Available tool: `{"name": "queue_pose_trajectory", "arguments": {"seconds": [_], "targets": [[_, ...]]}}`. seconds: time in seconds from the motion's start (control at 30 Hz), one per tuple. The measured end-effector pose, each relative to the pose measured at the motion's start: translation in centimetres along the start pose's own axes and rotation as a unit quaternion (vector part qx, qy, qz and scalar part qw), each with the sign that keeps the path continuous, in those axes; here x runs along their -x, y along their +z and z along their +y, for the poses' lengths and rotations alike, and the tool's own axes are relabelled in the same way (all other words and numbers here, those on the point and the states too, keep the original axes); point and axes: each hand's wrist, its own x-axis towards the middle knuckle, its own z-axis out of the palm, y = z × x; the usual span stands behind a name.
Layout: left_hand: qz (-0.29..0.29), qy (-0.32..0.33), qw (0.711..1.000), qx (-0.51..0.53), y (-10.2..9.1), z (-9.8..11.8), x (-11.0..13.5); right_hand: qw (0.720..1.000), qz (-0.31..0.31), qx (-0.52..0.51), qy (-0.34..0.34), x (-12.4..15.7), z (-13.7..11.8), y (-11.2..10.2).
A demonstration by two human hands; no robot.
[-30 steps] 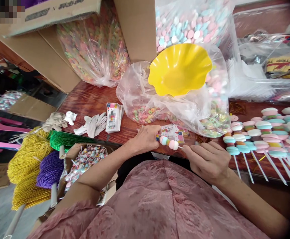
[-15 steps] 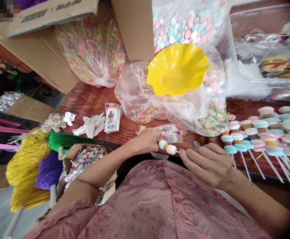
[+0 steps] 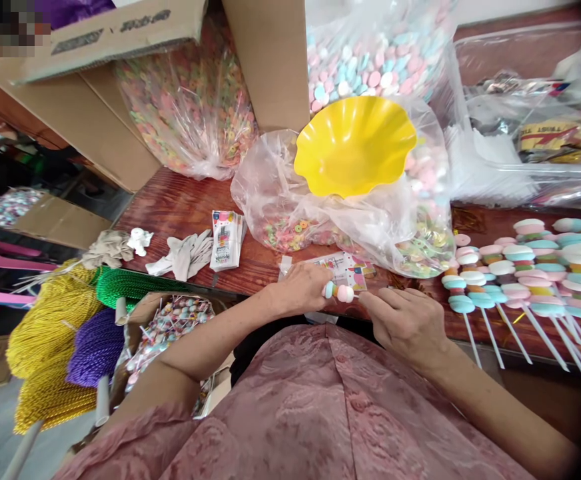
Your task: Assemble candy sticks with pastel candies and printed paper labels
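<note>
A candy skewer (image 3: 343, 293), with pink, white and blue pieces on a thin white stick, is held between both hands at the table's front edge. My left hand (image 3: 303, 288) is closed around its candy end and hides part of it. My right hand (image 3: 404, 325) pinches the stick end. Just beyond my left hand lie printed clear wrappers (image 3: 345, 265) on the table. Several finished-looking candy skewers (image 3: 518, 270) lie in rows to the right, their white sticks pointing toward me.
A yellow wavy bowl (image 3: 355, 147) sits on an open plastic bag (image 3: 270, 180) of candies. Left of it are a stack of printed cards (image 3: 227, 241) and pale gloves (image 3: 185, 255). A cardboard box (image 3: 270, 60) stands behind. Bundles of twisted cord (image 3: 50, 333) stand at lower left.
My right hand has moved slightly left and down, closer to my left hand. Less of the skewer shows between the hands. The view has shifted slightly.
</note>
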Motion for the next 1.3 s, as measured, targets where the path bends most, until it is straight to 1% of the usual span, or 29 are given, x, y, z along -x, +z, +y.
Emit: {"name": "queue_pose_trajectory", "arguments": {"seconds": [0.1, 0.17, 0.23, 0.27, 0.33, 0.37, 0.4, 0.43, 0.47, 0.5, 0.53, 0.57, 0.6, 0.63, 0.7, 0.73, 0.8, 0.87, 0.9, 0.93, 0.97, 1.03, 1.07, 1.1, 1.13, 1.17, 1.2, 1.23, 1.3], "targets": [[0.000, 0.017, 0.998, -0.053, -0.5, -0.1, -0.5, 0.993, -0.012, -0.088, 0.077, 0.5, -0.3, 0.5], [0.044, 0.049, 0.994, -0.087, -1.5, 0.0, -0.3, 0.972, 0.006, -0.183, 0.146, 0.9, 0.0, 0.8], [0.135, 0.077, 0.984, -0.083, -2.5, 0.2, 0.5, 0.942, 0.046, -0.254, 0.215, 1.2, 0.5, 1.1], [0.190, 0.084, 0.977, -0.055, -2.8, 0.4, 1.0, 0.928, 0.067, -0.274, 0.244, 1.3, 0.7, 1.2], [0.298, 0.067, 0.950, 0.063, -2.7, 0.7, 2.2, 0.907, 0.098, -0.292, 0.286, 1.4, 0.8, 1.5], [0.341, 0.043, 0.926, 0.154, -2.2, 0.8, 2.6, 0.902, 0.111, -0.295, 0.296, 1.4, 0.8, 1.6], [0.370, 0.008, 0.890, 0.266, -1.6, 0.8, 3.0, 0.899, 0.124, -0.294, 0.299, 1.4, 0.7, 1.8], [0.379, -0.032, 0.838, 0.392, -0.9, 0.9, 3.1, 0.900, 0.134, -0.291, 0.295, 1.5, 0.5, 2.0], [0.367, -0.064, 0.770, 0.518, -0.2, 0.8, 3.0, 0.904, 0.141, -0.285, 0.285, 1.5, 0.3, 2.2], [0.342, -0.085, 0.694, 0.628, 0.3, 0.8, 2.8, 0.914, 0.149, -0.269, 0.266, 1.5, 0.1, 2.3], [0.316, -0.093, 0.619, 0.713, 0.7, 0.7, 2.5, 0.928, 0.155, -0.242, 0.237, 1.5, -0.1, 2.4], [0.295, -0.090, 0.555, 0.772, 0.7, 0.7, 2.0, 0.945, 0.157, -0.204, 0.201, 1.6, -0.2, 2.5], [0.286, -0.082, 0.507, 0.809, 0.6, 0.6, 1.5, 0.961, 0.157, -0.161, 0.161, 1.6, -0.4, 2.6], [0.291, -0.074, 0.472, 0.829, 0.2, 0.5, 1.0, 0.973, 0.157, -0.118, 0.123, 1.5, -0.5, 2.7], [0.311, -0.074, 0.428, 0.845, -0.8, 0.6, 0.0, 0.983, 0.153, -0.064, 0.074, 1.4, -0.7, 2.9], [0.315, -0.080, 0.410, 0.852, -1.3, 0.7, -0.4, 0.984, 0.151, -0.061, 0.070, 1.3, -0.9, 3.0], [0.306, -0.087, 0.378, 0.869, -2.1, 1.0, -1.3, 0.979, 0.153, -0.096, 0.096, 1.1, -1.2, 3.2], [0.288, -0.081, 0.357, 0.885, -2.6, 1.4, -1.8, 0.956, 0.144, -0.189, 0.170, 0.8, -1.5, 3.4], [0.282, -0.073, 0.350, 0.890, -2.8, 1.5, -2.0, 0.931, 0.128, -0.256, 0.224, 0.6, -1.7, 3.6], [0.281, -0.063, 0.346, 0.893, -2.9, 1.6, -2.1, 0.892, 0.107, -0.333, 0.285, 0.4, -1.9, 3.7], [0.281, -0.054, 0.343, 0.895, -3.0, 1.6, -2.2, 0.839, 0.083, -0.413, 0.344, 0.1, -2.1, 3.8], [0.279, -0.039, 0.341, 0.897, -3.1, 1.5, -2.2, 0.714, 0.040, -0.548, 0.434, -0.3, -2.5, 3.9], [0.274, -0.032, 0.344, 0.897, -3.0, 1.3, -2.2, 0.663, 0.025, -0.592, 0.457, -0.6, -2.7, 3.9], [0.269, -0.024, 0.352, 0.896, -3.0, 1.2, -2.2, 0.635, 0.014, -0.617, 0.465, -0.7, -2.8, 3.9], [0.264, -0.015, 0.365, 0.893, -2.8, 1.0, -2.2, 0.633, 0.005, -0.621, 0.462, -0.9, -3.0, 3.9], [0.259, -0.007, 0.385, 0.886, -2.6, 0.9, -2.2, 0.659, -0.003, -0.605, 0.447, -1.0, -3.1, 3.8], [0.256, -0.005, 0.410, 0.875, -2.4, 0.8, -2.3, 0.704, -0.004, -0.571, 0.422, -1.0, -3.3, 3.8], [0.258, -0.011, 0.436, 0.862, -2.1, 0.7, -2.3, 0.760, 0.006, -0.523, 0.385, -1.0, -3.4, 3.7], [0.288, -0.039, 0.473, 0.832, -1.5, 0.7, -2.6, 0.867, 0.049, -0.397, 0.296, -0.8, -3.5, 3.8]]}}
